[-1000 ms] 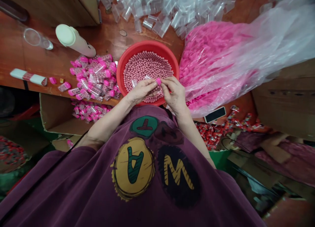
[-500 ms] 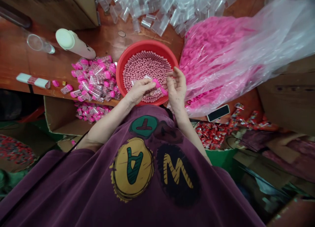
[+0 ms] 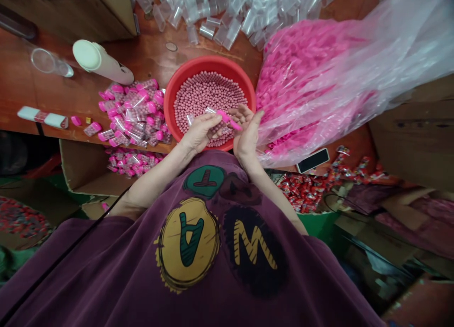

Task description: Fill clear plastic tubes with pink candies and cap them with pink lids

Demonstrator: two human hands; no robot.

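Observation:
My left hand [image 3: 199,132] pinches a small clear tube with a pink cap [image 3: 224,116] over the near rim of a red bowl [image 3: 172,91] filled with small pink balls. My right hand [image 3: 247,131] is palm-up beside it, fingers spread, with a pink cap [image 3: 235,125] resting against them. Both hands hover just above the pink balls [image 3: 209,93].
A pile of filled pink-capped tubes [image 3: 133,112] lies left of the bowl, more in a cardboard box [image 3: 85,168] below. Empty clear tubes [image 3: 227,10] lie behind. A plastic bag of pink caps [image 3: 312,76] sits right. A white bottle [image 3: 101,61], phone [image 3: 312,160] and red candies [image 3: 305,192] are nearby.
My right hand let go of the tube's pink end and turned palm-up with fingers spread. My left hand kept the tube and stayed over the bowl's near rim.

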